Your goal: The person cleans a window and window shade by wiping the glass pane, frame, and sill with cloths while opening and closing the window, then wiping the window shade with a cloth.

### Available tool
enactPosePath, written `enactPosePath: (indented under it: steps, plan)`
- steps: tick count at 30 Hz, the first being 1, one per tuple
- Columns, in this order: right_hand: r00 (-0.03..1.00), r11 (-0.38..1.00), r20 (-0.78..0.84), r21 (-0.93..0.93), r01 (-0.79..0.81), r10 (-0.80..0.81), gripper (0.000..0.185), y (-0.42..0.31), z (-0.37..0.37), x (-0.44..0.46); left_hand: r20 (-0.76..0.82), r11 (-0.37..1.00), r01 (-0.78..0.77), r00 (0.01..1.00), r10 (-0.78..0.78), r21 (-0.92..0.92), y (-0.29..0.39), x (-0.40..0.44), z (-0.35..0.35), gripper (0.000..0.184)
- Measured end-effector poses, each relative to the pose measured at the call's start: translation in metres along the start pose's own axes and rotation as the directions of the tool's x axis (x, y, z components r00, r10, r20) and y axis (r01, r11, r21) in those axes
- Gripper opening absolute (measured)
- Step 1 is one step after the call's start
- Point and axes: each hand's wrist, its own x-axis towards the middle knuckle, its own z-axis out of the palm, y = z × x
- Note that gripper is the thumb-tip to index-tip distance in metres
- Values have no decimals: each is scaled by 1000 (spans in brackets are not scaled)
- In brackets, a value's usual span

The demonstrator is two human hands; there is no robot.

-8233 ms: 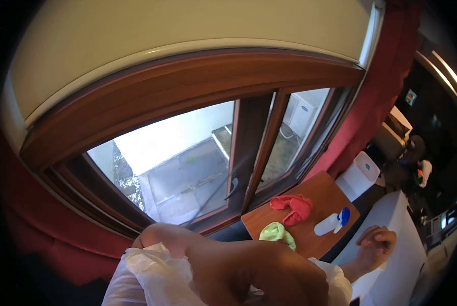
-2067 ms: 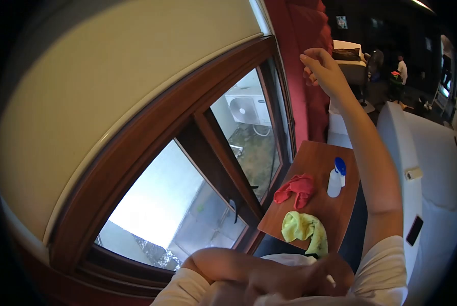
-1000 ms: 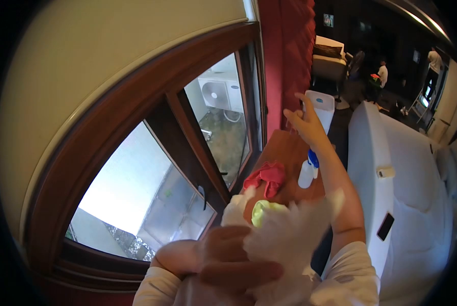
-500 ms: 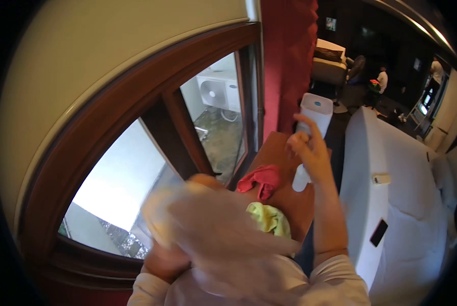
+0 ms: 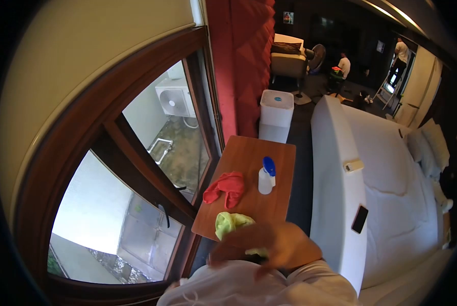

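My right hand [image 5: 272, 247] is low in the middle of the view, over the table's near edge and smeared by motion. It partly covers a yellow-green cloth [image 5: 230, 223]; whether it touches the cloth I cannot tell. Only a blurred sliver of skin, apparently my left hand [image 5: 173, 287], shows by my pale shirt at the bottom; its fingers cannot be made out. On the brown wooden table [image 5: 249, 145] lie a crumpled red cloth [image 5: 229, 187] and, to its right, an upright spray bottle [image 5: 265, 182] with a blue head.
A brown-framed window [image 5: 113, 127] stands at left, beside a red curtain [image 5: 243, 61]. Beyond the table is a white bin-like box [image 5: 276, 115]. A white sofa or bed [image 5: 335, 204] at right bears a phone [image 5: 360, 219] and a small pale device [image 5: 354, 165]. Two people are farther back, one on a ladder.
My right hand has dropped from beside the bottle to the table's near edge. My left hand has mostly left view, along with the blurred pale thing before me. The view has shifted right.
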Motion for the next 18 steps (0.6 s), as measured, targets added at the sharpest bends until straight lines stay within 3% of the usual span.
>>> enactPosePath:
  steps: [2,5,8,13,16,18]
  plan:
    - [950,970,209,-17,243,-234,37,-14,8,13,-19,1000,21,1000,-21,-15,-1,6,8,44]
    - [875,899,209,138,416,-437,33,-11,23,31,-29,1000,22,999,-23,-14,3,10,11,44]
    - [813,779,-92,245,578,-575,36,17,41,41,-35,1000,23,999,-23,-16,2,9,12,43]
    - [886,880,141,263,396,-441,18,1,28,42,-48,1000,18,999,-19,-24,1,7,14,42]
    - [967,947,-29,198,253,-252,23,-8,23,28,-57,999,16,998,-18,-27,-2,6,15,42]
    - [877,895,-209,20,446,-432,18,-8,23,38,-61,999,13,998,-15,-31,-5,2,15,42]
